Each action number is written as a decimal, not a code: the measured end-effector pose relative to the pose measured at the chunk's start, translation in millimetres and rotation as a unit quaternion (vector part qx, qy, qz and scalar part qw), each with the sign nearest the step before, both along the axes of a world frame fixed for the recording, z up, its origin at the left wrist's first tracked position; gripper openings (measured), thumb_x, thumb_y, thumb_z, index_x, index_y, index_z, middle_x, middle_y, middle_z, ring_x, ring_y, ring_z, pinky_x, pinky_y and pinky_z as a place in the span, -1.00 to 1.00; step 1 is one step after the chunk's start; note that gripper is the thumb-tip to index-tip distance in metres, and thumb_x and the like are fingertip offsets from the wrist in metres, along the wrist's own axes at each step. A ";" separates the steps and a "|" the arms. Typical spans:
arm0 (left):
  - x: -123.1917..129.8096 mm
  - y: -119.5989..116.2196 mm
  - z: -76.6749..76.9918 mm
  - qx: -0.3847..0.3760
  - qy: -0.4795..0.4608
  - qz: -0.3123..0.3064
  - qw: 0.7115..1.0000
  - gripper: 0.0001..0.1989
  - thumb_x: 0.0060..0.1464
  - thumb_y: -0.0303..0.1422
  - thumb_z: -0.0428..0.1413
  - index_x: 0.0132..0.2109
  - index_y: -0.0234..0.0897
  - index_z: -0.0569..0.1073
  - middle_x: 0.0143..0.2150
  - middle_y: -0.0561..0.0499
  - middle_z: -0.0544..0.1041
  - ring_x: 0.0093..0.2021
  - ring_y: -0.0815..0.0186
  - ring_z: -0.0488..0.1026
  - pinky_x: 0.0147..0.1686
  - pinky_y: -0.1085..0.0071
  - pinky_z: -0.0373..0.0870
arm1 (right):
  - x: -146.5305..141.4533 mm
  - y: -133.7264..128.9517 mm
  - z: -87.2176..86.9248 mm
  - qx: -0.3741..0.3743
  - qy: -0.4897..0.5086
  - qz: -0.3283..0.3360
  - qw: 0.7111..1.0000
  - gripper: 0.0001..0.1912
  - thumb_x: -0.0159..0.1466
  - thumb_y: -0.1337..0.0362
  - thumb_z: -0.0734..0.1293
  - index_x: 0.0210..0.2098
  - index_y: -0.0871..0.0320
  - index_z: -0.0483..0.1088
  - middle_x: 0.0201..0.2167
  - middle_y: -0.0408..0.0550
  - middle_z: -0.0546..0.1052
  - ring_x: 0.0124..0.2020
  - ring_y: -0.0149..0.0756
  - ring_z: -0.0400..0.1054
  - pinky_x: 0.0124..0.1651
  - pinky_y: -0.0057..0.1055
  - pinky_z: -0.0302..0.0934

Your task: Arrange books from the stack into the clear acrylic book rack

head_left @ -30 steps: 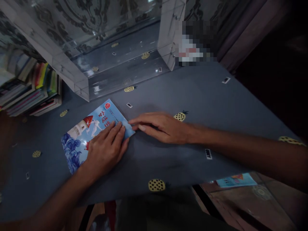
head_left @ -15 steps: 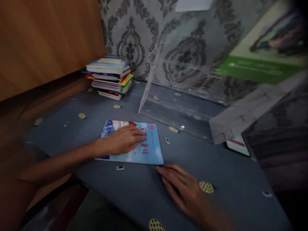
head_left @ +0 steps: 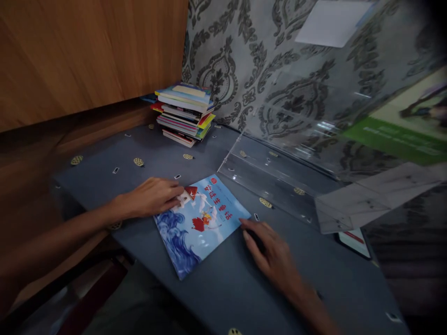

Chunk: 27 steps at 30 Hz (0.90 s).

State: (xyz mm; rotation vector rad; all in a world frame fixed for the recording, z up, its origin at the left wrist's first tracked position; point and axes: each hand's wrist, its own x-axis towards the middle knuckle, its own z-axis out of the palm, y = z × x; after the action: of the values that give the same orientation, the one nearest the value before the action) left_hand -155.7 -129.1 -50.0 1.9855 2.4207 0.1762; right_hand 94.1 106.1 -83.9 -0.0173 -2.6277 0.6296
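The left hand (head_left: 150, 197) lies relaxed, fingers close together, its fingertips resting on the upper edge of a thin children's picture book (head_left: 200, 223). The right hand (head_left: 270, 253) is slightly open, fingertips at the book's lower right edge, holding nothing. The book lies flat and angled on a blue pineapple-print tablecloth (head_left: 104, 186), its cover showing blue waves, a lighthouse and a red Chinese title. Beyond stand a clear acrylic display stand (head_left: 268, 172) and a stack of books (head_left: 185, 114), against damask wallpaper (head_left: 223, 74).
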 end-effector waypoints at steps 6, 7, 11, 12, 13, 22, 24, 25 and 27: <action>19.0 -16.6 -0.3 0.006 0.010 -0.040 0.999 -0.37 0.12 0.14 0.14 0.12 -0.25 0.41 -0.07 -0.11 0.51 -0.10 0.11 0.50 -0.11 0.28 0.39 | -27.9 22.3 -8.1 -0.028 -0.015 -0.058 0.998 -0.71 0.42 0.16 0.22 0.01 0.13 0.45 -0.17 0.09 0.60 -0.14 -0.08 0.52 -0.08 -0.11 0.45; 19.1 -17.5 -2.4 0.012 0.010 -0.048 0.999 -0.28 0.07 0.19 0.15 0.17 -0.26 0.38 -0.03 -0.14 0.51 -0.06 0.08 0.49 -0.05 0.25 0.38 | -30.4 23.8 -9.7 -0.036 -0.015 -0.063 0.997 -0.70 0.42 0.15 0.22 0.02 0.14 0.45 -0.17 0.08 0.60 -0.15 -0.09 0.52 -0.08 -0.11 0.45; 13.9 -14.8 -10.2 0.019 0.003 -0.072 0.997 -0.08 0.05 0.25 0.10 0.35 -0.27 0.19 0.21 -0.26 0.43 0.13 0.02 0.43 0.10 0.20 0.32 | -34.4 24.4 -13.5 -0.066 -0.014 -0.081 0.994 -0.67 0.40 0.13 0.23 0.05 0.15 0.44 -0.15 0.08 0.59 -0.16 -0.12 0.52 -0.07 -0.12 0.44; 12.2 -12.8 -11.4 0.015 0.004 -0.078 0.997 -0.08 0.08 0.24 0.07 0.38 -0.27 0.16 0.27 -0.29 0.38 0.20 0.00 0.40 0.14 0.19 0.29 | -34.4 23.9 -13.9 -0.071 -0.015 -0.084 0.994 -0.66 0.40 0.13 0.23 0.06 0.15 0.44 -0.15 0.09 0.59 -0.15 -0.12 0.52 -0.06 -0.11 0.44; 10.5 -10.5 -12.3 0.007 0.004 -0.083 0.996 -0.09 0.11 0.23 0.05 0.39 -0.29 0.14 0.33 -0.31 0.33 0.25 -0.02 0.36 0.18 0.18 0.26 | -34.5 23.4 -14.2 -0.075 -0.016 -0.087 0.993 -0.66 0.40 0.12 0.24 0.06 0.14 0.44 -0.13 0.09 0.59 -0.13 -0.11 0.51 -0.04 -0.10 0.44; -11.5 17.0 -14.2 -0.034 -0.025 -0.099 0.994 -0.04 0.09 0.17 0.13 0.43 -0.31 0.07 0.45 -0.36 0.13 0.41 0.01 0.18 0.27 0.23 0.20 | -39.1 29.0 -20.0 -0.064 -0.010 -0.082 0.995 -0.60 0.38 0.09 0.24 0.11 0.11 0.43 0.10 0.15 0.53 0.11 0.01 0.43 0.13 0.09 0.36; -17.7 21.3 -13.0 -0.038 -0.029 -0.107 0.993 -0.07 0.12 0.13 0.14 0.44 -0.28 0.06 0.45 -0.35 0.11 0.41 0.03 0.18 0.27 0.21 0.22 | -40.4 29.9 -21.8 -0.056 -0.011 -0.084 0.995 -0.60 0.37 0.09 0.24 0.10 0.12 0.44 0.12 0.17 0.52 0.17 0.03 0.39 0.18 0.13 0.31; -19.6 22.3 -12.1 -0.042 -0.028 -0.110 0.993 -0.08 0.13 0.12 0.14 0.44 -0.27 0.06 0.45 -0.35 0.11 0.42 0.03 0.17 0.27 0.19 0.22 | -40.3 29.4 -22.5 -0.054 -0.013 -0.086 0.995 -0.60 0.37 0.09 0.24 0.10 0.13 0.44 0.13 0.19 0.51 0.19 0.03 0.38 0.19 0.14 0.29; -19.1 22.1 -9.9 -0.047 -0.019 -0.104 0.993 -0.13 0.15 0.09 0.14 0.43 -0.26 0.09 0.44 -0.34 0.12 0.42 -0.01 0.15 0.27 0.10 0.22 | -38.0 25.7 -23.5 -0.057 -0.014 -0.090 0.994 -0.60 0.37 0.09 0.24 0.10 0.14 0.44 0.13 0.20 0.50 0.21 0.02 0.36 0.22 0.13 0.25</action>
State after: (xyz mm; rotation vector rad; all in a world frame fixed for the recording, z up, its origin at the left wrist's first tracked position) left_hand -174.8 -107.1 -59.9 2.1516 2.1392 0.0931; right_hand 56.1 131.8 -107.4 -0.2962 -2.5755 0.7202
